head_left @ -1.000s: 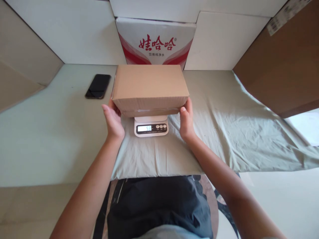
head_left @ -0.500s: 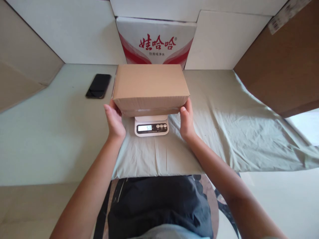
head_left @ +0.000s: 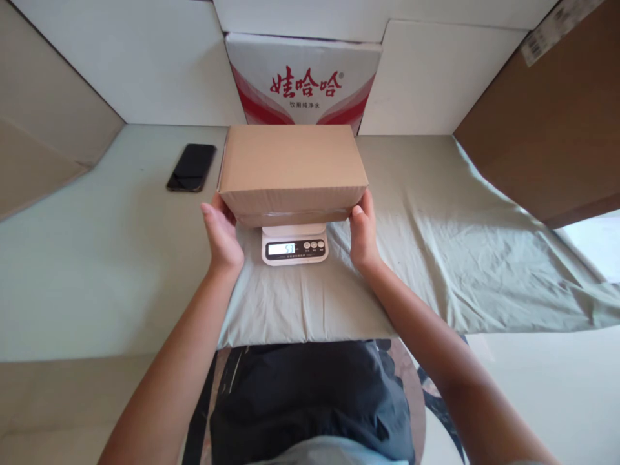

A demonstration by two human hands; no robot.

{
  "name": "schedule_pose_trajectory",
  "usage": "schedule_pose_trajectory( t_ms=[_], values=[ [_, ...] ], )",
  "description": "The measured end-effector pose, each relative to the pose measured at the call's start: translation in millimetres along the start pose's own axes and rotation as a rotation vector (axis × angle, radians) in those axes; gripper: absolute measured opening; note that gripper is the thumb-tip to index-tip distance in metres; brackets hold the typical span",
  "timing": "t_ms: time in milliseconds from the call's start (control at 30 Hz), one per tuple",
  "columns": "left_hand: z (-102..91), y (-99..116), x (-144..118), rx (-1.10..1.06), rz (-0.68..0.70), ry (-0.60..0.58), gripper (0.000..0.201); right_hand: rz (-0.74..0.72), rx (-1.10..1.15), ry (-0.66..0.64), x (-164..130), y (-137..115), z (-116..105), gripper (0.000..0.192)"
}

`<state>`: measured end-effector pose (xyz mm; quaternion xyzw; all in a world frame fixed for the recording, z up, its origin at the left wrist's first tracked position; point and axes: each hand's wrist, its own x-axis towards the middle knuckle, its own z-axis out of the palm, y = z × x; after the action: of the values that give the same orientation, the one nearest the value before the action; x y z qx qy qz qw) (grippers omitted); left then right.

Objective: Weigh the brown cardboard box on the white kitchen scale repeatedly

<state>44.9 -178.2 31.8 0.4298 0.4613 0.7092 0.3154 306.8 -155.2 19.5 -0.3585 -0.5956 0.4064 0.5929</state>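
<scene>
A closed brown cardboard box sits over a small white digital kitchen scale; its base hides the weighing plate. The scale's lit display reads what looks like 53, beside several round buttons. My left hand holds the box at its lower left corner, thumb outside and fingers partly hidden behind it. At the lower right corner my right hand grips the box the same way, its fingertips mostly out of sight.
A black phone lies on the pale green cloth, left of the box. Behind stands a white carton with red lettering, among white panels. Large cardboard pieces flank the left, and a brown one the right.
</scene>
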Motion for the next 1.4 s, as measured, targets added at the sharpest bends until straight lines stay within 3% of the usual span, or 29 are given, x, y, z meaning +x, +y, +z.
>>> schedule_pose_trajectory(
  t_ms=[133,300,733,1033,1400],
  values=[
    [-1.2,0.2,-1.6,-0.016,0.019,-0.019,0.086,-0.012,0.011,0.011,0.2,5.0,0.2,0.074],
    [-0.1,1.4,-3.8,-0.023,0.016,-0.006,0.093,0.035,0.045,0.041,0.2,7.8,-1.0,0.065],
    [-1.8,-0.3,-4.2,-0.011,0.049,0.038,0.099,0.058,0.021,0.059,1.4,7.1,-1.4,0.073],
    [-2.9,-1.6,-3.6,0.012,0.047,0.037,0.088,0.031,-0.003,0.035,3.4,8.5,-3.3,0.081],
    [7.2,3.2,-5.5,-0.053,0.041,-0.043,0.086,-0.04,0.027,-0.019,2.7,3.6,2.6,0.076]
  ],
)
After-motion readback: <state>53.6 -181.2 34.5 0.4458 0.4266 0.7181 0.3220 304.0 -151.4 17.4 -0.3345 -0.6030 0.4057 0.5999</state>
